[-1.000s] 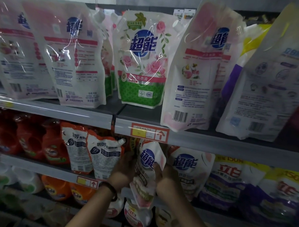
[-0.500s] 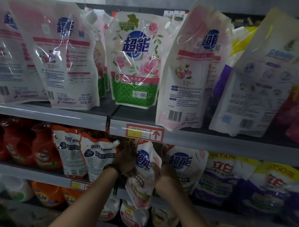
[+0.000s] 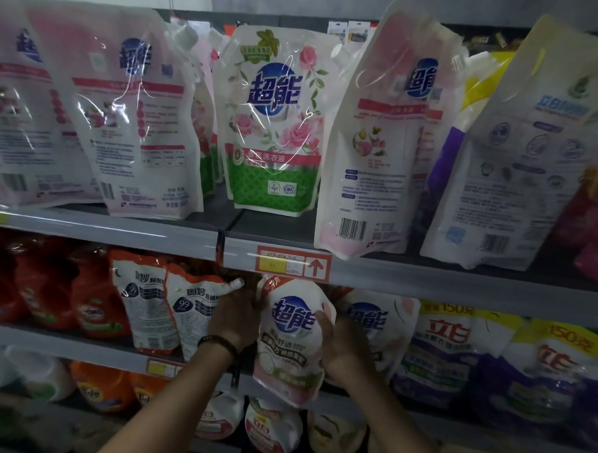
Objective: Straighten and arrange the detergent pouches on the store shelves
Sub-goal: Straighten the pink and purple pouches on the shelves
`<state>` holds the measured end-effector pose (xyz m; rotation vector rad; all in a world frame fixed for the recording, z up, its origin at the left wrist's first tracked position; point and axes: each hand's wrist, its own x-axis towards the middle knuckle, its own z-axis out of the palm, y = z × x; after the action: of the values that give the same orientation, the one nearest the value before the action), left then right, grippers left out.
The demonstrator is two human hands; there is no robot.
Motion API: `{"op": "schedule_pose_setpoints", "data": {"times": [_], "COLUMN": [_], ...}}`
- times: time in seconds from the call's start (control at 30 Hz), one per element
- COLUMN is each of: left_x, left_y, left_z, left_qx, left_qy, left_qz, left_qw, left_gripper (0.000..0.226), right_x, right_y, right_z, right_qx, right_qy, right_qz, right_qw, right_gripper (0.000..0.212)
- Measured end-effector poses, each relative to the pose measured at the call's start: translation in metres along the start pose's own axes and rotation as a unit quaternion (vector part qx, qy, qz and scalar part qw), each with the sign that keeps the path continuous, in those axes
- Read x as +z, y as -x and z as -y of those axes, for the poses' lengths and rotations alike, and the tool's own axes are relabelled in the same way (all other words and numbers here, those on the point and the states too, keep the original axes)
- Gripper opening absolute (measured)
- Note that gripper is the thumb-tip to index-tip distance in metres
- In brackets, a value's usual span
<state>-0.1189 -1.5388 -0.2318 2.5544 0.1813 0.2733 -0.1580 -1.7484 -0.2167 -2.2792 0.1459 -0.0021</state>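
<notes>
A white and pink detergent pouch (image 3: 287, 342) with a blue logo stands at the front of the middle shelf (image 3: 90, 349), its bottom hanging over the shelf edge. My left hand (image 3: 233, 317) holds its left side and my right hand (image 3: 340, 344) grips its right side, thumb on the front. A matching pouch (image 3: 384, 326) stands just behind my right hand. On the upper shelf (image 3: 425, 276) a green rose pouch (image 3: 273, 122) faces forward, while white pouches (image 3: 141, 116) to its left and a leaning one (image 3: 377, 137) to its right show their backs.
Two white and orange pouches (image 3: 170, 306) lean left of my left hand, with red bottles (image 3: 48, 284) beyond. Purple and yellow pouches (image 3: 456, 353) fill the middle shelf at right. A red price tag (image 3: 294, 263) sits above the held pouch. Bottles (image 3: 268, 427) stand below.
The held pouch has been turned more upright and front-facing between my hands, and pushed back toward the shelf. The view has shifted slightly to the right.
</notes>
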Motion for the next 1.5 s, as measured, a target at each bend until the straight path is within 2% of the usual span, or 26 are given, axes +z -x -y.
{"op": "schedule_pose_setpoints", "data": {"times": [0.2, 0.4, 0.47, 0.53, 0.7, 0.87, 0.97, 1.03, 1.2, 1.4, 1.5], "left_x": [-0.015, -0.020, -0.018, -0.015, -0.011, -0.004, 0.005, 0.008, 0.009, 0.007, 0.005], "left_y": [0.015, 0.017, 0.020, 0.021, 0.019, 0.012, 0.014, 0.016, 0.016, 0.020, 0.023], "left_z": [0.001, 0.008, 0.007, 0.009, 0.013, 0.021, 0.025, 0.028, 0.033, 0.027, 0.025], "left_qx": [0.019, -0.023, -0.023, -0.016, -0.007, -0.019, 0.016, 0.017, 0.024, 0.028, 0.039], "left_qy": [0.016, 0.116, 0.141, 0.151, 0.141, 0.150, 0.077, 0.079, 0.057, 0.062, 0.032], "left_qz": [-0.054, -0.050, -0.057, -0.066, -0.071, -0.086, -0.056, -0.045, -0.033, -0.055, -0.036], "left_qw": [0.998, 0.992, 0.988, 0.986, 0.987, 0.985, 0.995, 0.996, 0.998, 0.996, 0.998], "left_gripper": [0.024, 0.020, 0.019, 0.018, 0.009, 0.011, 0.019, 0.024, 0.027, 0.022, 0.022], "right_x": [0.002, 0.009, 0.008, 0.010, 0.021, 0.017, 0.019, 0.021, 0.016, 0.013, 0.009], "right_y": [-0.009, -0.019, -0.020, -0.022, -0.031, -0.035, -0.032, -0.031, -0.030, -0.029, -0.028], "right_z": [-0.001, -0.005, -0.005, -0.008, -0.010, -0.007, -0.016, -0.021, -0.016, -0.017, -0.014], "right_qx": [-0.016, -0.047, -0.060, -0.075, -0.012, -0.044, -0.065, -0.079, -0.091, -0.089, -0.079], "right_qy": [-0.031, -0.096, -0.104, -0.094, -0.167, -0.194, -0.140, -0.115, -0.129, -0.111, -0.109], "right_qz": [-0.015, -0.028, -0.023, -0.014, -0.029, -0.029, -0.005, -0.005, -0.021, -0.029, -0.034], "right_qw": [0.999, 0.994, 0.993, 0.993, 0.985, 0.980, 0.988, 0.990, 0.987, 0.989, 0.990], "right_gripper": [0.046, 0.040, 0.028, 0.030, 0.025, 0.024, 0.035, 0.030, 0.028, 0.029, 0.028]}}
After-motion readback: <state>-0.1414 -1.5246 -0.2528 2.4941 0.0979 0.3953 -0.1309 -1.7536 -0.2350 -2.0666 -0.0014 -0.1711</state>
